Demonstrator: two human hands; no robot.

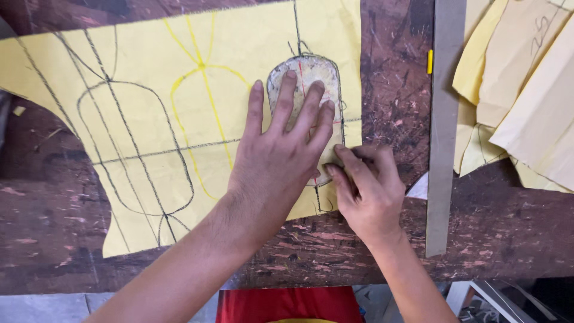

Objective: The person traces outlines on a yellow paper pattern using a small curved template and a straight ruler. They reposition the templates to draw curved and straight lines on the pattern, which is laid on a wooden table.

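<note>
Yellow sheet (179, 119): flat on the worn brown table (359, 251), marked with dark and yellow outlines of rounded shapes.
Template (305, 75): pale rounded-top pattern piece lying on the sheet's right part, inside a dark traced outline.
Left hand (281, 155): fingers spread wide, palm down, pressing the template onto the sheet.
Right hand (368, 185): fingers pinched narrow at the template's lower right edge; whatever it grips is hidden.
Metal ruler (445, 131): upright strip right of the sheet.
Folded yellow pieces (520, 90): right of the ruler.
</note>
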